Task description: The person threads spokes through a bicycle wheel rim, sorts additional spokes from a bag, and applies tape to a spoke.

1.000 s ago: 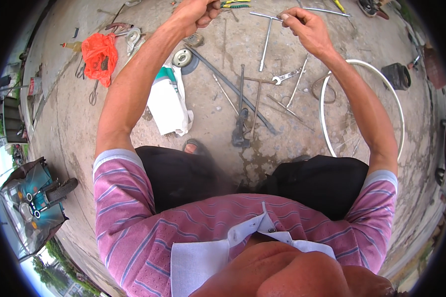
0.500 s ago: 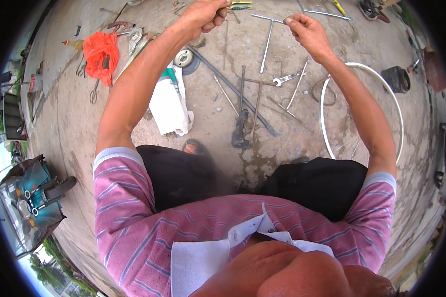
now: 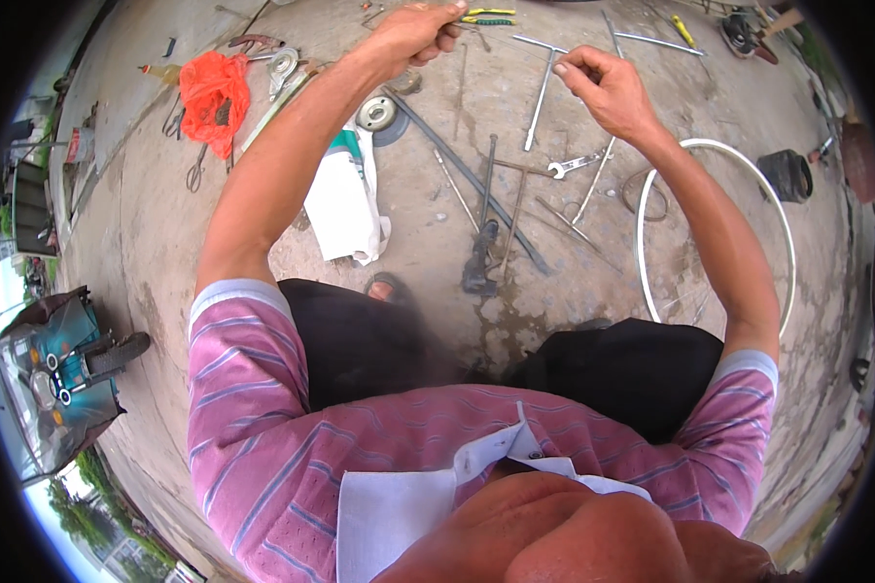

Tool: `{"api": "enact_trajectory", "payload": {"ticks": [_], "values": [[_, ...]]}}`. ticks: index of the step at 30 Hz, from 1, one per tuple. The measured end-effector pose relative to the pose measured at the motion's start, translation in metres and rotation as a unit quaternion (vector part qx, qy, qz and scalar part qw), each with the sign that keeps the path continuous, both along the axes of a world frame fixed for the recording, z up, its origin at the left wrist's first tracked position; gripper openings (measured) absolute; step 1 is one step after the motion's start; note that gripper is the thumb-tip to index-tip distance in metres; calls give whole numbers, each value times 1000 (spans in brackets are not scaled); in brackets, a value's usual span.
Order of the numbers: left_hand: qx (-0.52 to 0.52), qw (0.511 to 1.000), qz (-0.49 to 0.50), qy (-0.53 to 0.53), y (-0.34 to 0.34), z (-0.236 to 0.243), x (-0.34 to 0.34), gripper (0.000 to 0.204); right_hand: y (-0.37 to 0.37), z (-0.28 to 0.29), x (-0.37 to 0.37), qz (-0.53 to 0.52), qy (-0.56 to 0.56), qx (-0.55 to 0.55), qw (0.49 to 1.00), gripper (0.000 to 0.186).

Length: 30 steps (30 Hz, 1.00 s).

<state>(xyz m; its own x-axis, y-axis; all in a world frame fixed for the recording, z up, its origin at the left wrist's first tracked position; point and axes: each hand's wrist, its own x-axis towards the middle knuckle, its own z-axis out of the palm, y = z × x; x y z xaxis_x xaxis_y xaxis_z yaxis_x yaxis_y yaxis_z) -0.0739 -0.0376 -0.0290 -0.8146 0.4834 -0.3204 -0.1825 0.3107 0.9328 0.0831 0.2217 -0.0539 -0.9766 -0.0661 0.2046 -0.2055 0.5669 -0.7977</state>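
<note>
1. Held left hand (image 3: 423, 37) out to the left of the silver T-handled tool (image 3: 541, 97), with thumb and forefinger drawn together and the other fingers curled in; was nearest there to pliers (image 3: 489, 17) with yellow and green handles; could not tell of any thin thing pinched at the fingertips.
2. Held right hand (image 3: 608, 89) just to the right of the T-handled tool, near the crossbar, with thumb and forefinger close together and the other fingers bent; could not tell of contact with the tool, nor of anything slim in the pinch.
3. Saw the T-handled tool lying on the concrete ground (image 3: 413, 238), with its shaft pointing back toward the wearer; saw the pliers lying beyond its crossbar, to the left.
4. Saw, nearer the wearer than the T-handled tool, an open-ended wrench (image 3: 576, 165), a rusty T-shaped bar (image 3: 515, 219) and a dark-headed tool (image 3: 479, 260) with a thin handle.
5. Saw to its left a slanting grey bar (image 3: 424, 134), a round metal disc (image 3: 376, 113) and a white package (image 3: 338, 216); saw an orange-red bag (image 3: 211, 92) farther left.
6. Saw to its right a large white hoop (image 3: 640, 223), partly hidden; saw a black container (image 3: 786, 177) farther right.
</note>
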Motion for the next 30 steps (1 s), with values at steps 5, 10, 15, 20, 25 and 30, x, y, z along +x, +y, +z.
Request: {"api": "enact_trajectory", "payload": {"ticks": [5,10,15,20,25,30], "values": [[5,993,-95,68,6,10,8,33,17,-4,-4,-46,-8,-64,997,23],[-42,997,-61,14,0,15,9,44,15,-2,-5,-21,-21,-47,998,21],[39,998,-54,-12,-4,-2,0,36,11,-5,-9,-2,-2,-16,1000,18],[95,989,-92,-62,-8,-9,-7,22,25,-19,-17,4,2,-57,998,19],[152,981,-99,-69,-32,-8,-5,22,28,-26,-28,-35,-17,-85,996,20],[141,986,-34,-85,-51,-3,-15,29,15,-28,-36,-21,-20,-84,996,23]]}}
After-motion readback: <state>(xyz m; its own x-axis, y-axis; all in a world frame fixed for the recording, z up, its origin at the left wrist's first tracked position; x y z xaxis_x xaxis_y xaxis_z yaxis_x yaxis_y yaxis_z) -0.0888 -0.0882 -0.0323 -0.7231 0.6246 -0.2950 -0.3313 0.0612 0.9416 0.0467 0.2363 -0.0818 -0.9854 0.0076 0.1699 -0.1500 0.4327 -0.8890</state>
